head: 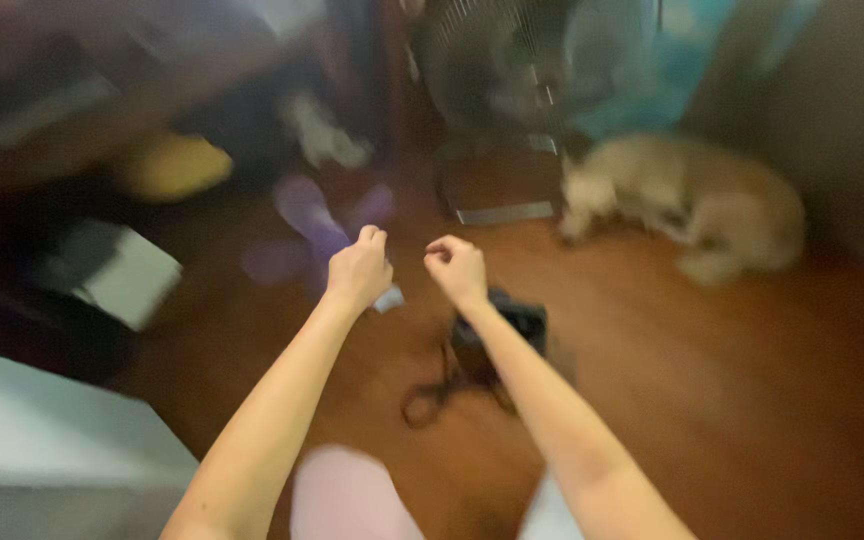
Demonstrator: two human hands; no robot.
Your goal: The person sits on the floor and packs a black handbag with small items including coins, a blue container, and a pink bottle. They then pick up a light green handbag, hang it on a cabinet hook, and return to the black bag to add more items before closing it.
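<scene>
The head view is motion-blurred. Both my arms reach forward over a brown wooden floor. My left hand (358, 268) is curled into a loose fist, with a small pale object (389, 299) showing just below it; whether the hand holds it is unclear. My right hand (457, 268) is also curled, a few centimetres to the right of the left one, with nothing visible in it. Below my right forearm a small black box-like object (522, 318) with a dark cord (430, 395) lies on the floor.
A tan dog (697, 205) lies on the floor at the right. A standing fan (512, 70) rises behind my hands. Purple items (312, 215), a yellow object (172, 165) and dark furniture sit at the left. A pale surface (42, 440) fills the lower left.
</scene>
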